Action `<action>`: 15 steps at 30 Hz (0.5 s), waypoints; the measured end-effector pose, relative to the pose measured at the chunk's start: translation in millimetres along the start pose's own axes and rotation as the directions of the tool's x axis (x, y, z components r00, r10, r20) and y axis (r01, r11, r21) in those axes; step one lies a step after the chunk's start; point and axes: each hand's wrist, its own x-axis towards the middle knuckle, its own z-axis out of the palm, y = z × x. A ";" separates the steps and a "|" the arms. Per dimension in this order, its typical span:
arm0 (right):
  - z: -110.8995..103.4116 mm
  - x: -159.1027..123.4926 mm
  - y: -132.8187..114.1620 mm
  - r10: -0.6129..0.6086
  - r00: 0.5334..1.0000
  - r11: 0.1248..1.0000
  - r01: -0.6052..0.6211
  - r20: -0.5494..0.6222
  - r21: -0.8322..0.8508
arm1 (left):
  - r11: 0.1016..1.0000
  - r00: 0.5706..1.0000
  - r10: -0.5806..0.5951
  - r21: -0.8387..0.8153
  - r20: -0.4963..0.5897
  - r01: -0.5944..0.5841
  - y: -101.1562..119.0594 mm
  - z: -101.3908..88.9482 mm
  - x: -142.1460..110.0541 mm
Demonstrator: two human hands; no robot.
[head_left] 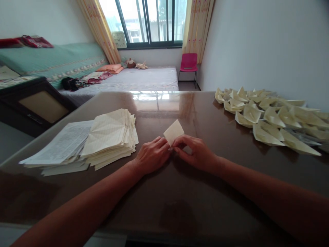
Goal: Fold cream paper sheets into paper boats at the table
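A small folded piece of cream paper [174, 132] stands tilted between my hands, its shape a diamond with one corner upward. My left hand [153, 154] has its fingers closed at the paper's lower left edge. On the other side, my right hand [194, 151] pinches the lower right part between thumb and fingers. The lowest corner of the paper is partly hidden by my fingertips. Left of my hands lies a thick stack of cream paper sheets [108, 133], the top one creased.
Printed sheets [64, 142] lie beside the cream stack on the glossy brown table [159, 199]. Many folded paper boats [272, 116] crowd the table's right side by the wall. Beyond are a bed [154, 77], a pink chair [189, 63] and a dark cabinet [38, 103].
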 end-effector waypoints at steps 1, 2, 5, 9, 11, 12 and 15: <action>-0.9 0.2 -1.0 -0.054 0.998 0.999 0.054 0.015 -0.004 | 0.999 1.000 -0.011 -0.031 -0.014 0.010 -0.3 0.5 0.1; -1.8 0.6 -0.7 -0.092 0.996 0.996 0.092 0.010 -0.015 | 0.997 0.999 -0.030 -0.073 -0.038 0.027 -1.3 1.1 0.2; -4.2 3.0 8.5 -0.053 0.986 0.995 0.039 -0.158 -0.091 | 0.966 0.980 -0.139 -0.235 -0.144 0.103 -5.2 3.0 0.0; -5.7 7.5 27.5 0.230 0.951 0.969 -0.205 -0.208 0.136 | 0.893 0.950 -0.252 -0.423 -0.184 0.155 -3.1 1.5 0.1; -5.8 9.1 32.6 0.327 0.944 0.881 -0.286 -0.048 0.377 | 0.856 0.948 -0.281 -0.485 -0.148 0.178 0.1 -1.5 0.5; -5.8 9.6 33.8 0.349 0.937 0.823 -0.318 0.022 0.471 | 0.838 0.948 -0.294 -0.509 -0.119 0.196 1.2 -3.1 0.8; -6.3 10.2 34.9 0.403 0.912 0.702 -0.359 0.072 0.615 | 0.778 0.941 -0.334 -0.580 -0.058 0.240 0.4 -4.6 1.2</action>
